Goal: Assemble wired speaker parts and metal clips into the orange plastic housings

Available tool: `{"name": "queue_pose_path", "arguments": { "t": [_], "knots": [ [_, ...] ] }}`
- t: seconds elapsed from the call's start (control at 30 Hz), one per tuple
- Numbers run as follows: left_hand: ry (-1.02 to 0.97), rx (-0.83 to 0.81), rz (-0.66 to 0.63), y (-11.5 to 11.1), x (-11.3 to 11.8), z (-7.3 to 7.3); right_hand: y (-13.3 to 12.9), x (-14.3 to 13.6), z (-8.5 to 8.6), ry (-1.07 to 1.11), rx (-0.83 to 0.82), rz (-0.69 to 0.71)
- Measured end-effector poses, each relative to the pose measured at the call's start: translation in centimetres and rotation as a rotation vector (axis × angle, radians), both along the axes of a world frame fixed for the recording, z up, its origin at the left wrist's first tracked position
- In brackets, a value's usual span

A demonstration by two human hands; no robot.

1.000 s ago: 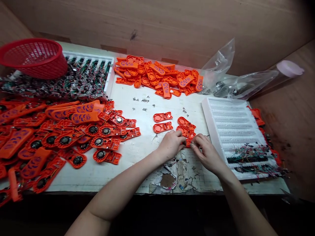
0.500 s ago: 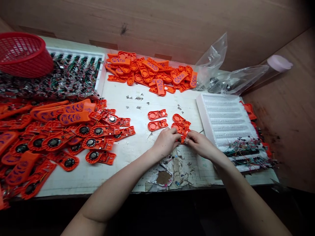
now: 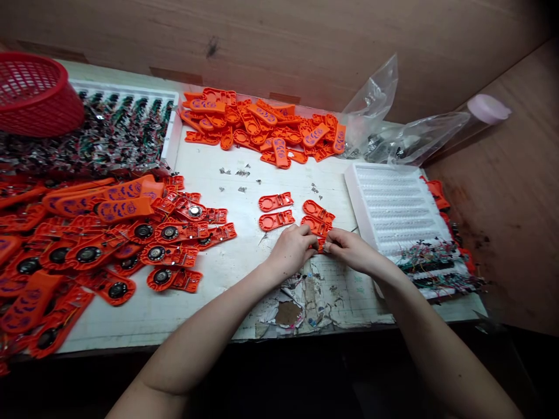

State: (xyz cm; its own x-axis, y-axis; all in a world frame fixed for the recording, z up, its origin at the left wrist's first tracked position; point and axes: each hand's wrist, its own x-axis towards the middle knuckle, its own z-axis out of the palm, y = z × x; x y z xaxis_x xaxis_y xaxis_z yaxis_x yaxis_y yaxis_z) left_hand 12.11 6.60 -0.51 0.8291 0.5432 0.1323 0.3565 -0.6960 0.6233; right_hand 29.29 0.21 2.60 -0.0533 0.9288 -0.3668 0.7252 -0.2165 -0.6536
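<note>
Between my two hands lies an orange plastic shell (image 3: pixel 321 245), mostly covered by my fingers. My left hand (image 3: pixel 293 247) is closed on its left side, fingertips pressed together. From the right, my right hand (image 3: pixel 349 249) pinches at the shell's other end; any small part in its fingertips is too small to make out. Just beyond my fingers are two more orange shells, an upper one (image 3: pixel 318 210) and a lower one (image 3: pixel 315 225). To their left, another pair lies in line, a back shell (image 3: pixel 275 201) and a front shell (image 3: pixel 276 220).
Orange shells with round black speakers (image 3: pixel 170 233) are heaped at left, below a red basket (image 3: pixel 39 96) and a wire-filled white tray (image 3: pixel 172 137). Behind lies a pile of orange shells (image 3: pixel 262 125). Small metal pieces (image 3: pixel 242 173) dot the table. A white foam tray (image 3: pixel 393 203) stands right.
The whole view has shifted slightly, so things sit a little further left. Both hands stay at the same shell, with only small finger movement.
</note>
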Motion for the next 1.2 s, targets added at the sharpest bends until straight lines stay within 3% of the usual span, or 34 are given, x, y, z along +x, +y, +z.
{"name": "queue_pose_path", "arguments": {
  "t": [0.27, 0.73, 0.97, 1.07, 1.2],
  "knots": [
    [0.000, -0.006, 0.004, -0.1, -0.1, 0.2, 0.4, 0.1, -0.2, -0.050, -0.037, -0.033],
    [0.006, -0.007, 0.009, -0.2, 0.0, -0.2, 2.0, -0.9, 0.3, -0.290, -0.207, 0.047],
    [-0.011, -0.039, -0.005, 0.0, 0.0, 0.0, 2.3, -1.9, 0.5, -0.377, -0.230, -0.006],
    [-0.040, -0.037, 0.008, -0.1, -0.3, 0.1, 1.2, -1.1, 1.6, -0.306, -0.229, -0.022],
    [-0.050, 0.010, 0.057, -0.3, -0.5, 0.1, 0.2, 0.1, 1.8, 0.033, -0.293, -0.234]
  ]
}}
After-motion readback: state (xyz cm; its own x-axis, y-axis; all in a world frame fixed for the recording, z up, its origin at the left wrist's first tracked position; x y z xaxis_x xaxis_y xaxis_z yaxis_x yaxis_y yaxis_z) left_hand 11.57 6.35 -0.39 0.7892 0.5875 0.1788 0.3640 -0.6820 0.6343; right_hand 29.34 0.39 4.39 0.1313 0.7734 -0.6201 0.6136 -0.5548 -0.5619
